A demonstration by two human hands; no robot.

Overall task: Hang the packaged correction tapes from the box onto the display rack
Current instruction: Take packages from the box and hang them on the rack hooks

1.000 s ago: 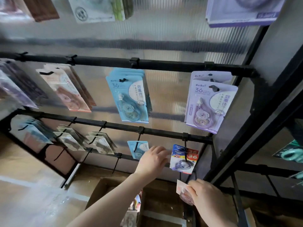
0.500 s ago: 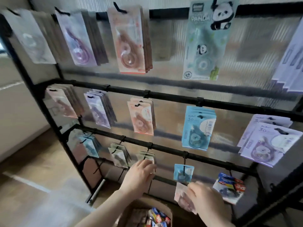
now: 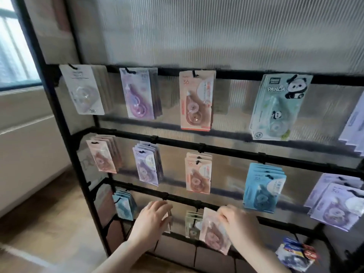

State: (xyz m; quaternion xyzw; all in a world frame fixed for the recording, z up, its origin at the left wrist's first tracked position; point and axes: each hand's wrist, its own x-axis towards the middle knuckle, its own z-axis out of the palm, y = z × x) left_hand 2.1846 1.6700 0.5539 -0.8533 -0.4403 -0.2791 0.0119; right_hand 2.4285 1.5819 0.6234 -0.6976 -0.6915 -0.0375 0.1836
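Observation:
A black display rack (image 3: pixel 222 149) with several rails carries hanging packs of correction tape. My right hand (image 3: pixel 239 226) pinches a pink packaged correction tape (image 3: pixel 213 231) by its top edge, in front of the third rail, beside a greenish hung pack (image 3: pixel 192 223). My left hand (image 3: pixel 152 218) reaches to a hook on that same rail, fingers curled round the edge of a pack that is mostly hidden behind it. The box is out of view.
Pink packs (image 3: pixel 198 174), blue packs (image 3: pixel 263 190), purple packs (image 3: pixel 336 203) and a panda pack (image 3: pixel 275 107) hang on upper rails. A red-and-blue pack (image 3: pixel 297 255) hangs lowest at the right. A window and wall lie left; wooden floor lies below.
The view has tilted up and left, so the box has dropped out of sight. My right hand has carried the pink pack up and left toward the third rail; the left hand stays at its hook.

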